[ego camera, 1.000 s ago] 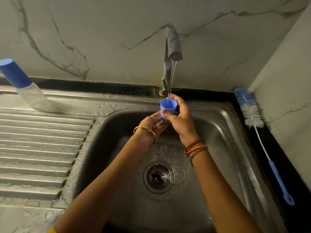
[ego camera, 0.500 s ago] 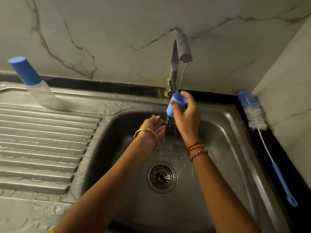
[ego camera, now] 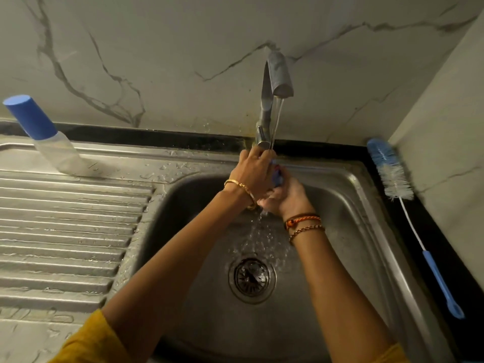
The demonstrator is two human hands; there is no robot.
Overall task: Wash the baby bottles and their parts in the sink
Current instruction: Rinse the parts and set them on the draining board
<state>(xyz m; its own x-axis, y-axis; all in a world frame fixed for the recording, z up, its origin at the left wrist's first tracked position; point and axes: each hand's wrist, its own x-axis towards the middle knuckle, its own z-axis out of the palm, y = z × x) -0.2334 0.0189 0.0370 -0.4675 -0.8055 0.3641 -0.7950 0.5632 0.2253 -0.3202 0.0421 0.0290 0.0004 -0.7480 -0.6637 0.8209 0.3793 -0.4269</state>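
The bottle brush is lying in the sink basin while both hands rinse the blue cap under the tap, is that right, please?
Not quite. The bottle brush lies on the dark counter to the right of the sink, not in the basin, as the head view shows. The rest holds: the left hand and right hand rinse the blue cap under the running tap.

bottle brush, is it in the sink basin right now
No, the bottle brush lies on the black counter to the right of the sink.

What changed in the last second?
The left hand rose from below the cap and closed over it under the stream. The right hand tipped the cap over and dropped lower, gripping it throughout. Bottle, brush and running tap unchanged.
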